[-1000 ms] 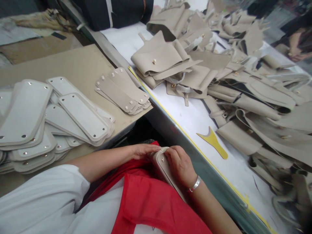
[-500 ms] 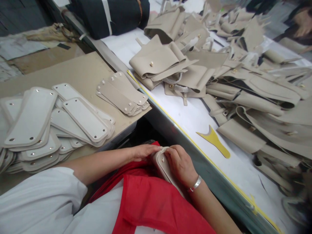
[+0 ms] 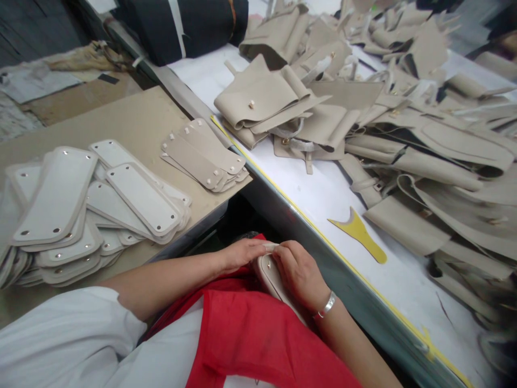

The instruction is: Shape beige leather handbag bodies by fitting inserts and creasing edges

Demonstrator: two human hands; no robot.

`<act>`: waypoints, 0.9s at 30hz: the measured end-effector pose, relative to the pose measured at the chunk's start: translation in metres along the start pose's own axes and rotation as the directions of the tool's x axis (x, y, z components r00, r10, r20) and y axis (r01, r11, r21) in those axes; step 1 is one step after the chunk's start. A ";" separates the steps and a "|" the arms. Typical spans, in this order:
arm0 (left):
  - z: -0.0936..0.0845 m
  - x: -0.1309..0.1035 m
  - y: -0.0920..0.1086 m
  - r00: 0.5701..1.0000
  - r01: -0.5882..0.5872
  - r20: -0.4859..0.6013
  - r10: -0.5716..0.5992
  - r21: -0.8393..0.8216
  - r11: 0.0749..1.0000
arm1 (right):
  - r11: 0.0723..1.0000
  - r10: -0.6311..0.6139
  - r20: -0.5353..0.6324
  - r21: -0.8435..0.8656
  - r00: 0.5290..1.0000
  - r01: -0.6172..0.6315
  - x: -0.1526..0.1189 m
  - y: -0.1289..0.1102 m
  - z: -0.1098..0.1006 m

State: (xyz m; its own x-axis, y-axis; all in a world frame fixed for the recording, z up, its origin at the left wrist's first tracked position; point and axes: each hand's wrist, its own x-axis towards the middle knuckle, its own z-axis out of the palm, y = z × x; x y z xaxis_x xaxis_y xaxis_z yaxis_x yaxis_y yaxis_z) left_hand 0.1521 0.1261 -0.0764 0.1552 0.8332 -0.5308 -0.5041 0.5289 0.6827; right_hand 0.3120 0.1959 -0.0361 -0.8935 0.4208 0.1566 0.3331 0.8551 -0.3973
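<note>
A beige leather piece [image 3: 275, 277] with a small metal stud rests over my lap against the red apron [image 3: 262, 328]. My left hand [image 3: 244, 253] pinches its top edge from the left, fingers pointing right. On the other side my right hand [image 3: 301, 272], with a silver bracelet at the wrist, grips the same piece with curled fingers. The fingertips of both hands nearly meet at that edge. Part of the piece is hidden by my right hand and the apron.
White-faced panels with rivets [image 3: 139, 196] and a fan of beige panels [image 3: 202, 156] lie on the left board [image 3: 133, 110]. Beige bag parts [image 3: 262, 97] pile up on the white table [image 3: 311, 199], with a yellow template [image 3: 359, 234] near its edge. Behind sits a black roll [image 3: 210, 27].
My left hand has shifted slightly right along the piece's top edge, nearer my right fingers. The view has moved a little. Both hands keep their hold.
</note>
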 end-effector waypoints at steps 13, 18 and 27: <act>-0.018 0.000 0.035 0.972 0.094 0.111 -0.205 0.620 0.779 | 0.998 -0.052 0.115 -0.027 0.992 0.055 0.003 -0.001 0.002; -0.015 0.006 0.039 0.989 -0.104 0.146 -0.031 0.822 0.559 | 0.998 -0.060 0.149 -0.014 0.987 0.062 0.004 -0.002 -0.002; 0.004 0.011 0.060 0.975 -0.221 0.223 0.008 0.962 0.162 | 0.998 -0.053 0.181 0.041 0.982 0.046 0.003 -0.001 -0.009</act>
State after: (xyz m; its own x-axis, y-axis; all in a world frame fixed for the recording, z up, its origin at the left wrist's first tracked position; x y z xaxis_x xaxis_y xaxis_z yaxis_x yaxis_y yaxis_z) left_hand 0.1269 0.1677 -0.0391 0.3365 0.8523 -0.4005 0.7008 0.0574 0.7110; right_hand 0.3122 0.1990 -0.0272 -0.9496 0.3133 0.0115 0.2788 0.8605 -0.4263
